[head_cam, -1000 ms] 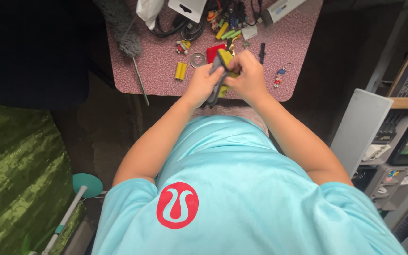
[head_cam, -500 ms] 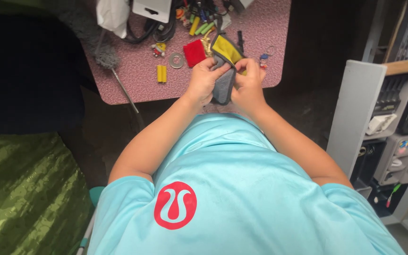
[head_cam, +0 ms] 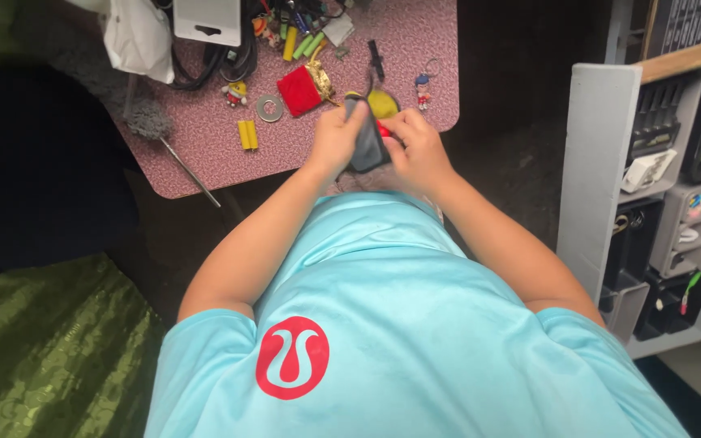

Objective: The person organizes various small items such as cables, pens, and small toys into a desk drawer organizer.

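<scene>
- Pink speckled tabletop (head_cam: 204, 154) fills the upper middle of the frame, its rounded near edge running just above the person's wrists; dark floor lies open to the left and right of it.
- Green patterned fabric (head_cam: 50, 357) covers the lower left corner, and a grey shelf unit (head_cam: 598, 162) with small bins stands along the right edge, well apart from the arms.
- Bare table shows along the near edge and in the left half below the clutter; the far edge is crowded with black cables (head_cam: 221, 61), a white bag (head_cam: 135, 36) and small bright pieces, partly cut off by the top of the frame.
- Left hand (head_cam: 334, 142) is closed around a dark grey pouch (head_cam: 367, 146), held upright just over the table's near edge.
- Right hand (head_cam: 411, 146) presses against the pouch's other side, fingers curled together on it; a small red bit (head_cam: 383, 130) shows between the hands, too hidden to identify.
- Yellow lining or item (head_cam: 383, 104) peeks out just above the pouch.
- Red fabric bag (head_cam: 300, 89) lies just up-left of the hands, near a metal washer (head_cam: 269, 107) and two yellow cylinders (head_cam: 247, 135).
- Small keychain figure (head_cam: 423, 85) lies at the upper right of the hands.
</scene>
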